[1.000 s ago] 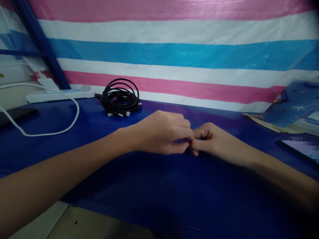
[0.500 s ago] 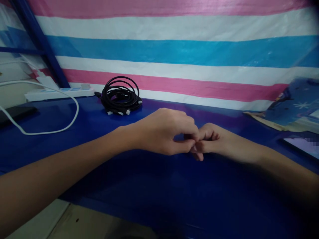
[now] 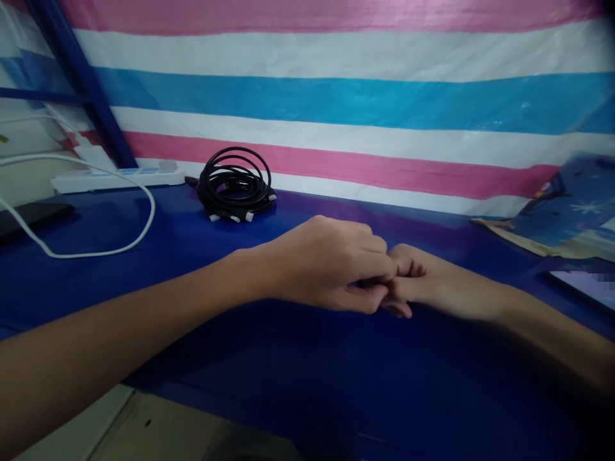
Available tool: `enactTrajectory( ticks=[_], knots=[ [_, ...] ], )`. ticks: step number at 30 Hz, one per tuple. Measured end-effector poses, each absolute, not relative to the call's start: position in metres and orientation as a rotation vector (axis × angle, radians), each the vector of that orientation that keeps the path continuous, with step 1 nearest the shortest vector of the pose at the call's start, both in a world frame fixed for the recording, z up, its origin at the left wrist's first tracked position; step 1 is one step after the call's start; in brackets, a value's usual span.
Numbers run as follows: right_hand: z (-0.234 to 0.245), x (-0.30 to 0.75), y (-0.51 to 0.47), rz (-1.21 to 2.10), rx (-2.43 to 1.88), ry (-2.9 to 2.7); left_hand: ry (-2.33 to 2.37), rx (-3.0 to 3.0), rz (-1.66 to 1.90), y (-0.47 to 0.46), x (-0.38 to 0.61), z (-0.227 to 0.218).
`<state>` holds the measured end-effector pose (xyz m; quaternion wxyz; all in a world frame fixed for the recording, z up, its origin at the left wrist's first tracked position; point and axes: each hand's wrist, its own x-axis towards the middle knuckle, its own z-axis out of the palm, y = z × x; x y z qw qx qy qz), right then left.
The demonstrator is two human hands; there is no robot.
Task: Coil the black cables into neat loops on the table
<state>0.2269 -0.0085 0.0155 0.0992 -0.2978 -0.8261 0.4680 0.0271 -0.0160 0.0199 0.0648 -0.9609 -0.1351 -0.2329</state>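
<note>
My left hand reaches in from the left, its fingers curled and the thumb pressed toward them. Its fingertips touch my right hand, which comes from the right with fingers folded and thumb pointing left. The two hands meet above the blue tabletop. Whatever lies between the fingertips, if anything, is hidden by the fingers. Behind my left hand rests a coil of black cable with several light connector ends.
At the back left lies a white power strip with a plugged-in charger. A white cable loops over the table beside a dark flat object. On the right are a phone and a blue patterned bag. Striped sheeting hangs behind.
My left hand has moved slightly right and down, and its fingertips now overlap more of my right hand's fingers. The right hand has shifted slightly downward.
</note>
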Motion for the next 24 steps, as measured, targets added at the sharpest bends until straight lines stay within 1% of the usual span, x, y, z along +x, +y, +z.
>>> enactTrajectory(
  ticks=[7, 12, 17, 20, 24],
  knots=[
    [0.015, 0.228, -0.007, 1.409, -0.905, -2.427, -0.430, -2.920, -0.771, -0.016, 0.028, 0.018],
    [0.018, 0.227, -0.010, 1.514, -0.919, -2.397, -0.634, -3.362, -0.898, -0.017, 0.026, 0.025],
    [0.021, 0.226, -0.015, 1.607, -0.963, -2.400, -0.805, -3.729, -0.745, -0.015, 0.022, 0.030],
    [0.021, 0.226, -0.015, 1.621, -0.943, -2.412, -0.843, -3.809, -0.701, -0.013, 0.021, 0.029],
    [0.019, 0.227, -0.014, 1.582, -0.921, -2.444, -0.910, -3.857, -0.733, -0.012, 0.022, 0.027]
  ],
)
